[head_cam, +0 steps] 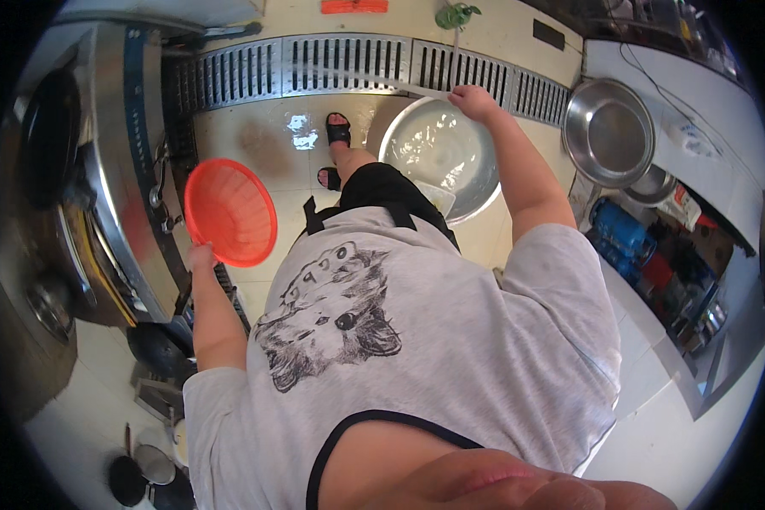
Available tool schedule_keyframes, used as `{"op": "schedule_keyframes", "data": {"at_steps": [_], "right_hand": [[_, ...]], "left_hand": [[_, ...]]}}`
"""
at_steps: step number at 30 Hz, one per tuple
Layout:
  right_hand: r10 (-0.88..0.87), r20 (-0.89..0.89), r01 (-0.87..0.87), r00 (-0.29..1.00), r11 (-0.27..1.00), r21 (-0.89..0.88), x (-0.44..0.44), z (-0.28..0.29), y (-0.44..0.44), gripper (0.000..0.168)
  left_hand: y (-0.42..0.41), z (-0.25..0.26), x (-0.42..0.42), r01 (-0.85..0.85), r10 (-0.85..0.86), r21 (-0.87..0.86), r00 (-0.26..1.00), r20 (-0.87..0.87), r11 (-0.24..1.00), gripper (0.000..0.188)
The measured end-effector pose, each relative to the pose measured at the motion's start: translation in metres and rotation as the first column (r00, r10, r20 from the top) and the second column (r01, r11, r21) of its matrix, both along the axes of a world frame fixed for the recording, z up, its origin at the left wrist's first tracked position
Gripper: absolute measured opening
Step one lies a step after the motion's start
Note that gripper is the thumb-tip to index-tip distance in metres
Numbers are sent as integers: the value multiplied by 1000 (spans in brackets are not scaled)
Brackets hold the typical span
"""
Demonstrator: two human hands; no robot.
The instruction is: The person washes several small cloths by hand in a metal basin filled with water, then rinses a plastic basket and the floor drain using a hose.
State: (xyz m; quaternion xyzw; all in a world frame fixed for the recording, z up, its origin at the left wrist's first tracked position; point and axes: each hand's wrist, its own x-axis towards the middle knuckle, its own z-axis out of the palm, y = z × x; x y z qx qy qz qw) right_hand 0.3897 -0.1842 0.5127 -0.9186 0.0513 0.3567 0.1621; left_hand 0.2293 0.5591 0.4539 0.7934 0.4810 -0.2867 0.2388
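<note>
My left hand (202, 256) grips the rim of a red plastic basin (231, 212), which is tilted so its inside shows. My right hand (473, 102) is closed around a pale, thin, hose-like thing (421, 90) above the far rim of a large metal basin. A blurred pale streak runs from it leftwards over the drain; whether that is hose or water I cannot tell. The large round basin (443, 153) stands on the floor and holds water. Near its lower edge is a clear plastic container (435, 196), partly hidden by my shorts.
A slotted metal floor drain (347, 60) crosses ahead, with leafy greens (457, 16) beyond it. The tiled floor looks wet. To the left is a stainless steel stove or counter (111, 172). At the right stand a metal bowl (618, 134) and a blue gas cylinder (619, 231).
</note>
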Motion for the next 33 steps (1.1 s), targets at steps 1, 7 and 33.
{"op": "schedule_keyframes", "data": {"at_steps": [1, 7, 33], "right_hand": [[7, 8, -7, 1000, 1000, 6, 0, -5, -3, 34], [-20, -26, 20, 999, 1000, 12, 9, -32, 1, 32], [137, -293, -169, 946, 982, -86, -80, -135, 159, 23]], "left_hand": [[-3, -1, 22, 48, -48, 6, 999, 22, 999, 24], [25, -56, 120, 331, -337, 69, 914, 223, 941, 34], [-110, -253, 318, -758, 932, -554, 345, 108, 345, 29]]}}
